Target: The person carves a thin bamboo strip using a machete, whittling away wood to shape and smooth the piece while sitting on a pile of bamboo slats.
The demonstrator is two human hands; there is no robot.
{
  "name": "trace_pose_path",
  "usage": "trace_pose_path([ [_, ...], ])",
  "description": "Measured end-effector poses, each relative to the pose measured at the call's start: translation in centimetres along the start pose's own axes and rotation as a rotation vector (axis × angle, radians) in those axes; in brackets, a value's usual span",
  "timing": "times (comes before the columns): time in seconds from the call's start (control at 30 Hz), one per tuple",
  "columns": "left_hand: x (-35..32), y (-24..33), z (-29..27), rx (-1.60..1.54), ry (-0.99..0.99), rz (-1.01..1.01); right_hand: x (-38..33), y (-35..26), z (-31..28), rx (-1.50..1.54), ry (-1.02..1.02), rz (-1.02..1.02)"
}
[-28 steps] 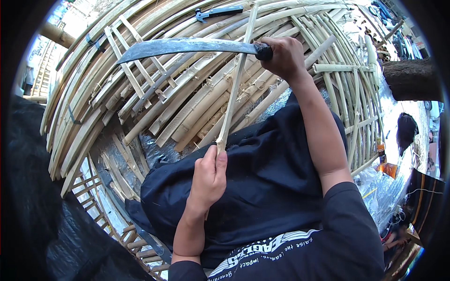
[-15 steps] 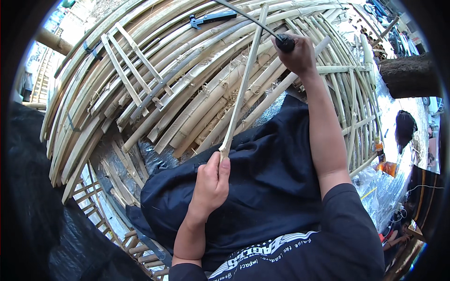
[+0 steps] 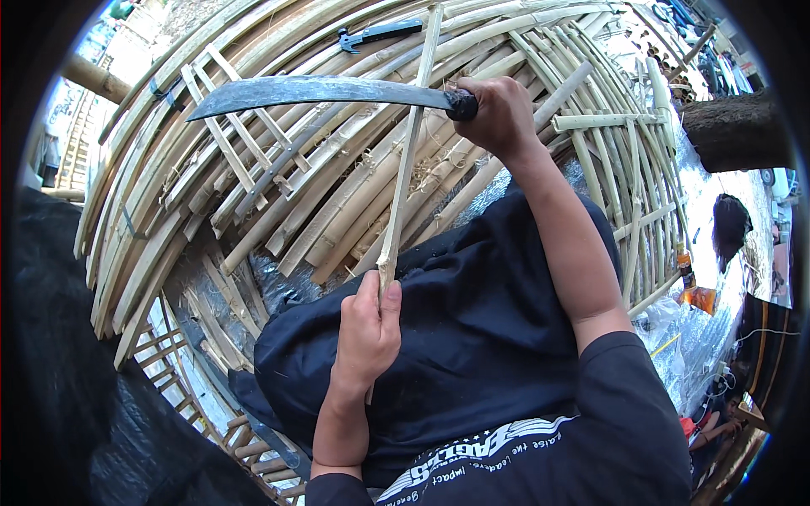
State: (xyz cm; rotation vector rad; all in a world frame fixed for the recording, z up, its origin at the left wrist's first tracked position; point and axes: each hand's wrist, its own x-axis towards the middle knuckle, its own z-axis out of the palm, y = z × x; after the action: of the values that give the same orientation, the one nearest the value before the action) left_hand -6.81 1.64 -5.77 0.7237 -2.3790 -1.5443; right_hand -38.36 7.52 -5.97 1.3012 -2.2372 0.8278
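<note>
A long, curved machete (image 3: 312, 91) extends leftward from my right hand (image 3: 499, 116), which is closed around its dark handle. Its broad blade lies across the upper part of a narrow bamboo strip (image 3: 403, 181); whether blade and strip touch, I cannot tell. My left hand (image 3: 369, 331) is wrapped round the strip's lower end, just above my lap. From there the strip slants up and away, over the piled bamboo. Dark cloth (image 3: 472, 295) covers my legs beneath both forearms.
Split bamboo slats (image 3: 337, 211) lie piled in front of me, with curly shavings among them. A hammer (image 3: 380, 35) rests on the far slats. A small bamboo frame (image 3: 245, 118) lies left. Right are a lattice panel (image 3: 629, 169), a log (image 3: 734, 131), and a person's arm (image 3: 715, 432).
My right hand has moved left and slightly nearer, and the machete's blade has swung from edge-on to broadside, pointing left. My left hand and the bamboo strip have shifted a little left.
</note>
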Motion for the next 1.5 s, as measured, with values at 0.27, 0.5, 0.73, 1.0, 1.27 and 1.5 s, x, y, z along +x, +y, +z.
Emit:
trace_pose_path([
  [0.27, -0.3, 0.1, 0.0, -0.022, -0.023, 0.002, 0.6, 1.9, 0.3, -0.065, 0.037, 0.054],
  [0.5, -0.5, -0.2, -0.2, -0.018, -0.012, 0.024, 1.4, 2.6, 0.8, -0.022, 0.128, 0.012],
  [0.73, -1.1, 0.0, 1.0, -0.044, -0.087, 0.038, 3.2, 8.9, -0.6, -0.276, 0.151, 0.351],
  [1.0, -0.4, -1.4, 1.4, -0.160, -0.188, 0.044, 2.9, 8.7, -2.2, -0.177, 0.101, 0.437],
  [1.27, 0.6, -3.3, -0.1, -0.565, -0.133, -0.128, 2.2, 8.1, -0.9, -0.118, -0.014, 0.594],
  [1.5, 2.8, -4.7, 0.2, -0.518, -0.039, -0.248, 1.9, 3.8, -0.8, 0.051, -0.027, 0.450],
])
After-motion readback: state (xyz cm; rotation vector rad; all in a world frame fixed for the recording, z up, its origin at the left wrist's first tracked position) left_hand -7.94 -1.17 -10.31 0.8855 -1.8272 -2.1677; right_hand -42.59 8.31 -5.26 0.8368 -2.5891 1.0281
